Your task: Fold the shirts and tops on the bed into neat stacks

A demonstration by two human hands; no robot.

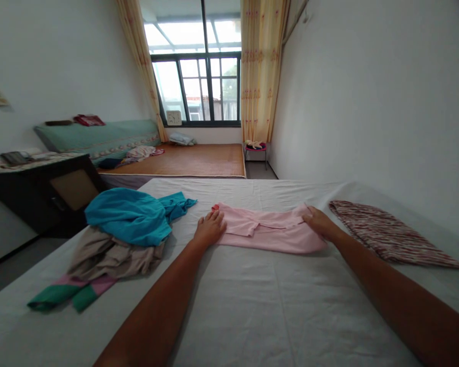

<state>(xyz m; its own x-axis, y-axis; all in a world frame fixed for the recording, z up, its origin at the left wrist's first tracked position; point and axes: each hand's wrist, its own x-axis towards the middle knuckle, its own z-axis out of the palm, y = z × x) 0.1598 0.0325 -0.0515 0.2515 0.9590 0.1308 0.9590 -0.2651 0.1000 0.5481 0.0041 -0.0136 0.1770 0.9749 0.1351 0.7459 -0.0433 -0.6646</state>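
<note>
A pink garment (268, 232) lies folded into a wide band on the white bed sheet (245, 306) in front of me. My left hand (209, 228) rests on its left end, fingers laid flat and pointing away. At the band's right end my right hand (318, 222) has its fingers curled over the cloth's edge, gripping it. Both forearms stretch out across the sheet.
A heap of clothes lies at the left: a blue garment (132, 214) on top, a beige one (107, 257) under it, a green and pink piece (67, 295) at the edge. A folded striped cloth (386, 234) lies right. A dark cabinet (42, 196) and a second bed (183, 159) stand beyond.
</note>
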